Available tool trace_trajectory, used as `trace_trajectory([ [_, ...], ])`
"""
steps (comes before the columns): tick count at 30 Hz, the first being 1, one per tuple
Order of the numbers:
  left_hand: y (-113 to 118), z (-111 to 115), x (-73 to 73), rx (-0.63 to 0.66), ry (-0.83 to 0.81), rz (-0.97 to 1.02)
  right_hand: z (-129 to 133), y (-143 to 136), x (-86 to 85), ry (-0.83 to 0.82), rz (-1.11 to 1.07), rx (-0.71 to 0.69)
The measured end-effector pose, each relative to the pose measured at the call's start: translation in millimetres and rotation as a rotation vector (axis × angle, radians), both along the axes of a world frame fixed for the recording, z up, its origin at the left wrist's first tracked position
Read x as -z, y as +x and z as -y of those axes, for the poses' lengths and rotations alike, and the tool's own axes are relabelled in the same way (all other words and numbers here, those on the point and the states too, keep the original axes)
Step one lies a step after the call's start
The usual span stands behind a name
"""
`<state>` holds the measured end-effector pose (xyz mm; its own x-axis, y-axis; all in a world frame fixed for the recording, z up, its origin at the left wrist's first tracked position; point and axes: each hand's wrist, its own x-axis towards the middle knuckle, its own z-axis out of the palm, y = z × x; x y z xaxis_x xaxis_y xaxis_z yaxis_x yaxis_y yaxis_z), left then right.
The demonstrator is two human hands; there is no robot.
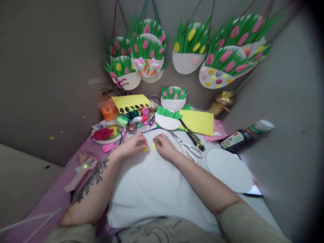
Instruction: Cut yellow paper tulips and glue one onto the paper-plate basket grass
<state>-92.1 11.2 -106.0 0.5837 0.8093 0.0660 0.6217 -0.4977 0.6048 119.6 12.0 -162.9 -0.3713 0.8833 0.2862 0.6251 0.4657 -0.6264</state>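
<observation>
- Left hand (136, 144): centre, fingers curled inward with a narrow opening; tips at a small yellow piece (146, 149). Whether it is gripped cannot be told.
- Right hand (164, 145): just beside it, palm down, fingers bent and partly open; tips at a second yellow scrap (154, 145), grip likewise unclear.
- Both yellow bits lie between the hands, over the white work surface (152, 182).
- Far centre: white paper plate with a green paper fringe (168, 122); behind it, a similar plate with pink ovals (173, 101).
- Far left: yellow sheet with a row of holes along one edge (131, 102), near bagged coloured material (131, 118).
- Far right: plain yellow sheet (198, 122).
- Right: black-and-yellow utility knife (192, 135), beside white-handled scissors (188, 147); nearer, a white oval disc (229, 170).
- Left, near: pale pink glue gun (81, 175).
- Above: decorated half-plate pockets (188, 62), hanging on cords.
</observation>
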Motion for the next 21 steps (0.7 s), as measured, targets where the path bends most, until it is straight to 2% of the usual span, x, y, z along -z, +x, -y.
trace_trajectory([
  [1,-3.4,-0.5,-3.4,-0.105,0.023,0.011,1.3,-1.1,-0.6,0.021,-0.011,-0.001],
  [4,-12.7,-0.5,-9.1,-0.540,0.221,-0.097,7.3,-7.4,-4.0,0.089,0.001,-0.062],
  [5,-14.2,0.1,-9.2,-0.605,0.270,-0.155,9.7,-9.9,-5.2,0.110,0.016,-0.102],
  [6,-14.4,0.8,-8.5,-0.598,0.284,-0.201,12.0,-12.2,-6.1,0.127,0.034,-0.145],
  [10,-5.4,4.1,-0.5,-0.266,0.135,-0.270,18.3,-16.8,-6.8,0.165,0.124,-0.255],
  [12,0.4,5.5,4.3,-0.187,0.096,-0.287,19.4,-16.2,-5.9,0.167,0.160,-0.271],
  [17,5.0,5.7,13.3,-0.133,0.056,-0.261,19.7,-14.1,-4.8,0.157,0.200,-0.293],
  [21,-0.4,1.5,14.5,-0.133,-0.004,-0.190,19.9,-14.3,-5.2,0.160,0.194,-0.284],
])
